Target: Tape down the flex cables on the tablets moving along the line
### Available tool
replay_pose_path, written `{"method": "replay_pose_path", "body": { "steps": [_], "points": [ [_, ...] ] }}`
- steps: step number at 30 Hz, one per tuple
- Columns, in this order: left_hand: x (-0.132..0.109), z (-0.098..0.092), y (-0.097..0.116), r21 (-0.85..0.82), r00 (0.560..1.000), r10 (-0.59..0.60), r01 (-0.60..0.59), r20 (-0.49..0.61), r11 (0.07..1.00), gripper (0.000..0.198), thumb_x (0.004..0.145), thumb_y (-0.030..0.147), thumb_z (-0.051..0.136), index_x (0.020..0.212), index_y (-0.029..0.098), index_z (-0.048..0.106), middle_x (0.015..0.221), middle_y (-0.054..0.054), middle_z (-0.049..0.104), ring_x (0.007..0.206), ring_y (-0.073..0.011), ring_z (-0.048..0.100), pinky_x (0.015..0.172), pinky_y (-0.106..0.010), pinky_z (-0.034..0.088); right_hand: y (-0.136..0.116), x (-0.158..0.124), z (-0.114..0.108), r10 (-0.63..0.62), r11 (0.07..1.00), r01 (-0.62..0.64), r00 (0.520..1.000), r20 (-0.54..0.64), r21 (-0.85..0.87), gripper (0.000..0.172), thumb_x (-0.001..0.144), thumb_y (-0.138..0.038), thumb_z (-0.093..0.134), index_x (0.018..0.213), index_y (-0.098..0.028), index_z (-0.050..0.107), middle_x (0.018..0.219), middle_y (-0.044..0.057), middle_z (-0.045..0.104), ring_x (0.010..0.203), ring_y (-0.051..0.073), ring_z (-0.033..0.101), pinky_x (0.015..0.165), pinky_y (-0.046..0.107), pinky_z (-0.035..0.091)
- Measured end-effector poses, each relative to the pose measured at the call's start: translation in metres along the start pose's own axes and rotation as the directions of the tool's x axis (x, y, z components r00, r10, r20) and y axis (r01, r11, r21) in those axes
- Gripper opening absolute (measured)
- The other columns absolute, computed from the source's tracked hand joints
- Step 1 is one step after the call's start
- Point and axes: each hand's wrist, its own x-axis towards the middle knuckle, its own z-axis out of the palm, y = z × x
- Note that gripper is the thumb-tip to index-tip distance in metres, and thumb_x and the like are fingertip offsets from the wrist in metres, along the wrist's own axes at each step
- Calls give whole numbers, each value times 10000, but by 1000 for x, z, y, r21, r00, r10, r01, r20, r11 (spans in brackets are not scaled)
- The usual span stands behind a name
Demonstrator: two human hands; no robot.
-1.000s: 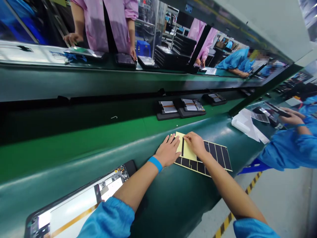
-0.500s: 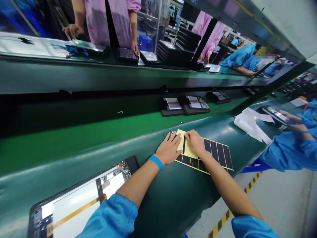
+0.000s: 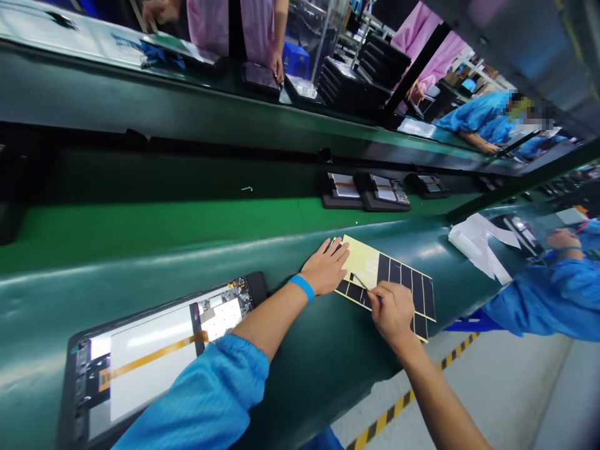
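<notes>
My left hand (image 3: 327,267), a blue band at its wrist, lies flat with fingers stretched over the left end of a yellow backing sheet (image 3: 360,251) bearing black adhesive pieces. My right hand (image 3: 394,307) is closed in a pinch above the sheet's near edge. From its fingertips a thin black strip (image 3: 360,282) slants back to the yellow backing, its far end at a small dark patch there. Black rectangles (image 3: 412,284) cover the sheet's right part. To the left of my arm lies an opened tablet (image 3: 154,356) with battery, orange flex cable and circuit board exposed.
Several opened tablets (image 3: 344,190) lie on the green belt (image 3: 187,228) beyond the bench. White paper scraps (image 3: 478,244) sit to the right, near a co-worker's blue sleeve (image 3: 520,300). A dark post (image 3: 515,181) slants across the right. People in pink work across the line.
My right hand has drawn back towards me and right, with the black strip now lifted from the backing. My left hand stays on the sheet. The view has shifted slightly.
</notes>
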Motion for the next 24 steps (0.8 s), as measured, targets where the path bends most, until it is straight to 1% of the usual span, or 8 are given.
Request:
{"method": "replay_pose_path", "body": {
  "steps": [2, 6, 12, 16, 19, 20, 22, 24],
  "points": [
    [0, 2, -1, -26, 1000, 0, -1, -11, 1000, 572, 1036, 342, 384, 1529, 52, 397, 1668, -149, 291, 1565, -336, 157, 1274, -494, 90, -10, -5, -16, -51, 999, 51, 998, -32, -15, 104, 992, -172, 540, 919, -244, 559, 856, 54, 658, 771, 207, 596, 730, 353, 408],
    [2, 6, -2, -116, 999, 0, -5, -42, 993, 569, 1006, 313, 434, 1504, 37, 427, 1653, -180, 312, 1569, -337, 146, 1274, -508, 77, -22, -9, -49, -50, 999, 49, 996, -71, -13, 107, 1000, -192, 526, 918, -256, 551, 823, 46, 625, 736, 202, 581, 715, 359, 428],
    [0, 0, -8, -365, 986, -17, -44, -164, 930, 532, 956, 256, 465, 1469, 116, 491, 1673, -131, 282, 1581, -299, 113, 1276, -517, 98, -41, -1, -93, -31, 986, 46, 995, -91, 161, 122, 942, -99, 576, 925, -220, 583, 833, 27, 614, 757, 182, 578, 748, 359, 454],
    [-10, -13, -6, -567, 948, -132, -60, -291, 822, 557, 977, 321, 454, 1500, 131, 464, 1685, -124, 241, 1586, -285, 86, 1285, -513, 90, -57, 8, -106, -64, 963, 76, 997, -52, 259, 120, 945, -89, 552, 943, -204, 587, 840, 28, 612, 765, 176, 575, 727, 357, 448],
    [-25, -27, 7, -690, 906, -244, -69, -346, 720, 583, 1023, 422, 374, 1531, 142, 427, 1657, -138, 313, 1562, -274, 218, 1271, -501, 197, -68, 18, -104, -69, 947, 80, 997, -44, 310, 128, 941, -86, 538, 952, -205, 585, 839, 25, 613, 759, 174, 582, 729, 360, 449],
    [-33, -32, 14, -730, 894, -277, -77, -352, 679, 589, 1042, 439, 311, 1537, 138, 419, 1638, -145, 354, 1539, -270, 290, 1255, -493, 250, -72, 22, -102, -61, 942, 74, 997, -50, 326, 134, 938, -84, 535, 953, -209, 582, 837, 23, 611, 757, 174, 580, 732, 360, 451],
    [-52, -43, 28, -841, 884, -329, -121, -334, 528, 614, 1064, 456, 203, 1525, 128, 442, 1585, -151, 446, 1474, -264, 418, 1220, -475, 329, -80, 33, -94, -42, 932, 66, 996, -74, 357, 143, 933, -82, 534, 952, -217, 574, 834, 19, 605, 758, 173, 571, 732, 354, 452],
    [-75, -51, 42, -965, 897, -357, -224, -259, 136, 623, 1056, 526, 263, 1459, 144, 544, 1532, -137, 521, 1458, -283, 439, 1228, -484, 309, -89, 44, -84, -33, 921, 69, 994, -101, 384, 144, 933, -82, 537, 945, -222, 568, 837, 18, 599, 766, 174, 565, 724, 342, 452]
  ]
}}
